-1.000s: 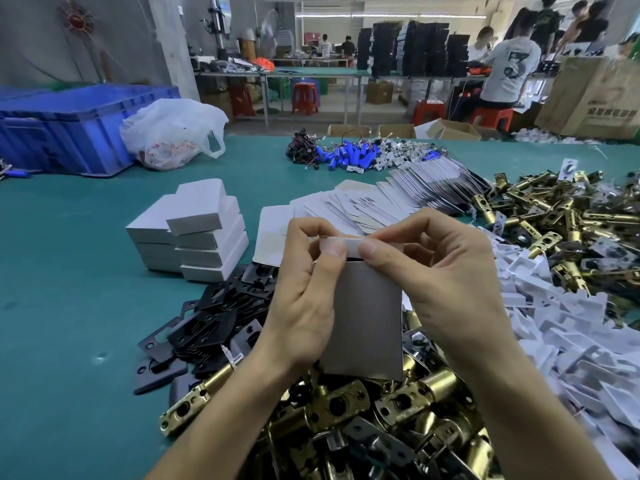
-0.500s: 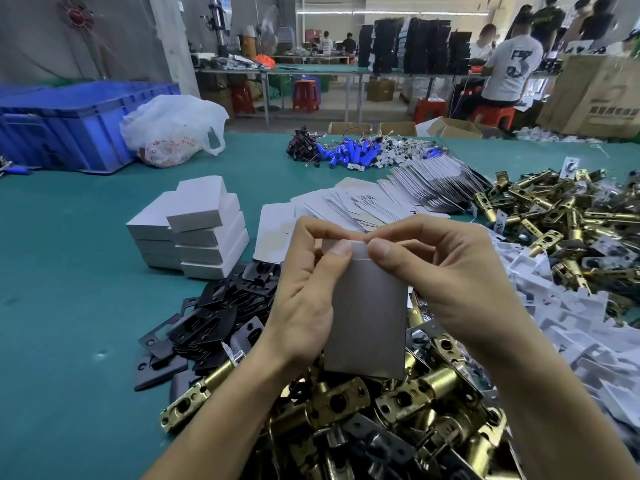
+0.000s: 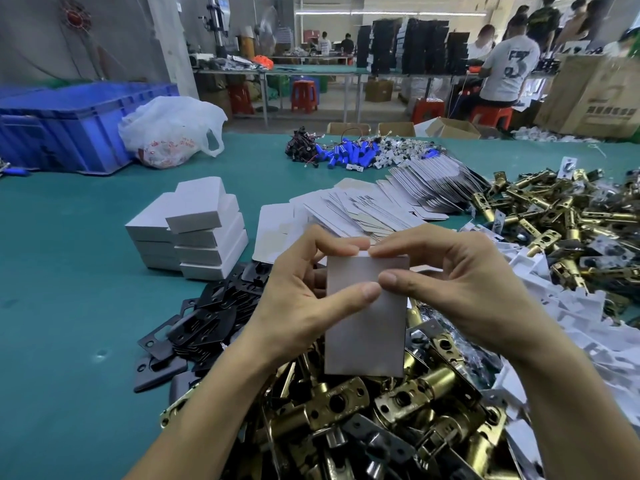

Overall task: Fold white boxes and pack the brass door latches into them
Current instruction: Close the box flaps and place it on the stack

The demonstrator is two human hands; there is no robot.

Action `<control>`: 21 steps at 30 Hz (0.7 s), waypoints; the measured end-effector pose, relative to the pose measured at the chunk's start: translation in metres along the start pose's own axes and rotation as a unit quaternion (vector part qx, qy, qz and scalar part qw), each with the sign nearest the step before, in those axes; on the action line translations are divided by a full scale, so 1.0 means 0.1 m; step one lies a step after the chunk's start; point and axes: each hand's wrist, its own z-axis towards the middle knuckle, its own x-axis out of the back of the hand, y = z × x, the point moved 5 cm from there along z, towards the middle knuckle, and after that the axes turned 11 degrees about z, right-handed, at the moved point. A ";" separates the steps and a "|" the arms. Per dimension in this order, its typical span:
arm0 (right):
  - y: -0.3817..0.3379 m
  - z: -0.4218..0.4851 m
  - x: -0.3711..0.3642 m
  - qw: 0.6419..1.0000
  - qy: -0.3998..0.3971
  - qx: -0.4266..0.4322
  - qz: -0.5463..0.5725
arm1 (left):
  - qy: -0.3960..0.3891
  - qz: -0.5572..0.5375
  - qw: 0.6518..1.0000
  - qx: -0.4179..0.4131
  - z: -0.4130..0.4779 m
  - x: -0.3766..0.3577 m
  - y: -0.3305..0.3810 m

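Note:
A white box stands upright between my hands above a heap of brass door latches. My left hand grips its left side, thumb on the front face and forefinger at the top edge. My right hand holds the right side, its thumb meeting the left thumb on the front and its forefinger at the top flap. More brass latches lie piled at the right. Flat unfolded white boxes fan out behind my hands. Folded white boxes are stacked at the left.
Black metal plates lie left of my left wrist. White plastic pieces are heaped at the right. Blue cylinders with wires, a white plastic bag and a blue crate sit at the back of the green table. People work beyond.
Both thumbs have come down from the box's top edge onto its front face, and the top flap now lies closed. The box sits slightly lower in the view.

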 end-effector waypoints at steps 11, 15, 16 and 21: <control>-0.02 -0.02 -0.02 0.999 -0.030 -0.029 0.018 | -0.055 0.012 0.998 0.026 0.01 -0.01 -0.04; -0.01 -0.04 -0.02 0.999 -0.020 -0.041 0.011 | -0.046 0.009 0.999 0.026 0.02 -0.01 -0.04; -0.02 -0.03 -0.03 0.999 -0.025 -0.037 0.017 | -0.046 0.005 0.999 0.028 0.02 -0.01 -0.05; 0.03 -0.03 -0.04 0.998 -0.025 -0.050 0.035 | -0.029 0.009 0.999 0.030 0.01 -0.02 -0.05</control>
